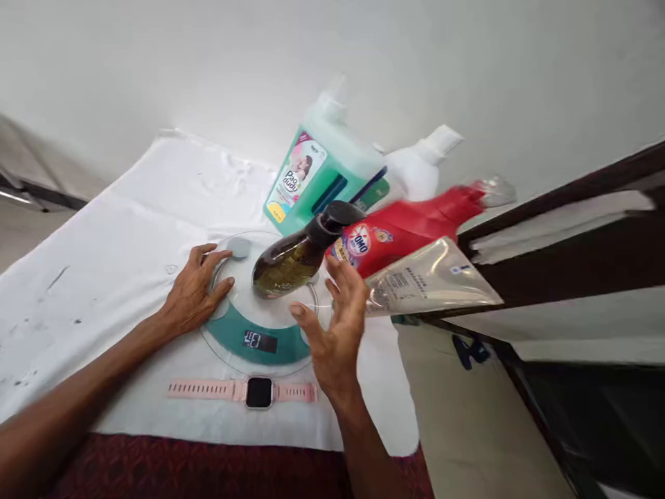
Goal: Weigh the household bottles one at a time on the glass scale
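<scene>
A round glass scale (244,315) with a teal band and a lit display lies on the white cloth. On it stands a dark brown bottle (288,267) with a black cap. My left hand (194,291) rests at the scale's left rim, fingers apart, touching its edge. Beside the bottle on the right, my right hand (335,329) is open, thumb and fingers spread, with nothing held between them. A smartwatch with a pink strap (258,392) lies flat in front of the scale. The writing on the display is too blurred to read.
Behind the scale stand a green Pao dudu jug (316,166), a white bottle (415,166), a red OMO bottle (410,225) and a silvery tube (426,281). The white cloth (119,229) covers the table, against a pale wall. Dark slippers (470,351) lie on the floor to the right.
</scene>
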Demonstrator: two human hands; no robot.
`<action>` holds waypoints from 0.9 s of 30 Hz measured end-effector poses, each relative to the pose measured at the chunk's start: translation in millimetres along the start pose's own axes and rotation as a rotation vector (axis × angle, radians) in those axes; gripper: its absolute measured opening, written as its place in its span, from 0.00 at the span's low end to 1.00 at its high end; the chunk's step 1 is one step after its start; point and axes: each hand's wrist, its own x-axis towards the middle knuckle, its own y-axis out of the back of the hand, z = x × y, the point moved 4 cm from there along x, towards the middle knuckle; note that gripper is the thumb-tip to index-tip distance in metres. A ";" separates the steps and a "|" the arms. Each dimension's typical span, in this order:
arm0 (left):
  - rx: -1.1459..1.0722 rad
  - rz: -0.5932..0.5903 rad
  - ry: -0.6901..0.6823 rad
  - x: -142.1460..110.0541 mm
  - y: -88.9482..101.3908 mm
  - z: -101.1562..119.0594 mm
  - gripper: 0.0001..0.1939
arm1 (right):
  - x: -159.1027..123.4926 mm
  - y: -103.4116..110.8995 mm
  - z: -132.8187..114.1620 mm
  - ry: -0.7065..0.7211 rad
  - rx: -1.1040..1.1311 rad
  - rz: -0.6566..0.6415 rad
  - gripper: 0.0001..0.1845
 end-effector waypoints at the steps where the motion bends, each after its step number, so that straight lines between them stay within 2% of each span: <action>1: -0.003 0.006 -0.005 0.2 0.0 0.0 0.29 | 6.8 -10.1 -3.5 -0.010 0.019 -0.009 0.45; 4: -0.008 0.021 -0.016 0.5 -0.2 -0.1 0.28 | 23.7 -34.0 -11.3 -0.033 0.055 -0.005 0.39; 6: -0.005 0.025 -0.018 -0.1 -0.3 -0.1 0.28 | 30.0 -42.1 -12.6 -0.047 0.063 0.031 0.33; 8: 0.003 0.026 -0.014 -0.8 -0.1 -0.2 0.28 | 32.4 -45.8 -12.0 -0.054 0.058 0.052 0.30; 12: 0.004 0.030 0.001 -1.2 1.2 -0.5 0.27 | 28.1 -41.3 -12.1 -0.076 0.115 0.067 0.31; 16: 0.002 0.028 -0.007 -1.4 1.0 -0.4 0.27 | 8.4 -10.7 -21.3 -0.089 0.156 0.162 0.36; 20: 0.005 0.028 -0.004 -2.0 0.4 -0.2 0.27 | -25.9 44.0 -26.6 -0.126 0.027 0.315 0.39; 24: 0.008 0.009 0.017 -1.7 0.7 0.7 0.28 | -55.4 96.2 -12.6 -0.215 -0.162 0.509 0.36; 27: 0.013 0.012 0.019 -1.2 2.2 1.7 0.29 | -60.3 113.9 6.1 -0.261 -0.200 0.583 0.34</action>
